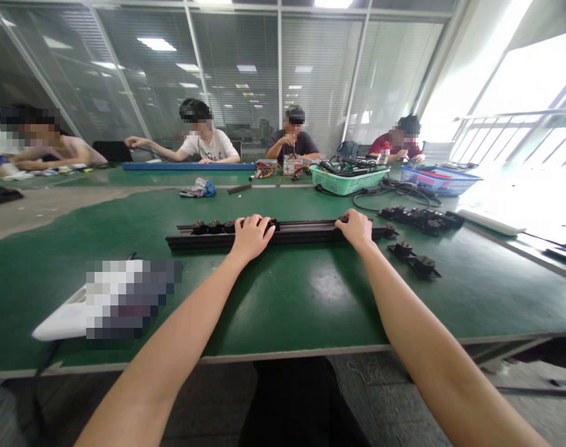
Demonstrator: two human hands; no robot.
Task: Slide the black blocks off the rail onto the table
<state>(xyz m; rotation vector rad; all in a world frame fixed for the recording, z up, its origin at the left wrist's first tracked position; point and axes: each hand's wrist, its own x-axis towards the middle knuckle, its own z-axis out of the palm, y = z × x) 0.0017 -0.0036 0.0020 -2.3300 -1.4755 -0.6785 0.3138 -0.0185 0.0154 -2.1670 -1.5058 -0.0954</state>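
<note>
A long black rail (306,233) lies across the green table (287,298), with small black parts seated along its left end. My left hand (251,236) rests on top of the rail near its middle, fingers curled over it. My right hand (356,228) grips the rail further right, fingers wrapped over its far edge. Both arms reach straight forward from the near table edge.
Loose black brackets (413,259) lie right of the rail, with more black parts (420,218) behind. A green basket (347,178) with cables, a blue basket (439,180), and a white device (64,316) at near left. Several people sit across the table.
</note>
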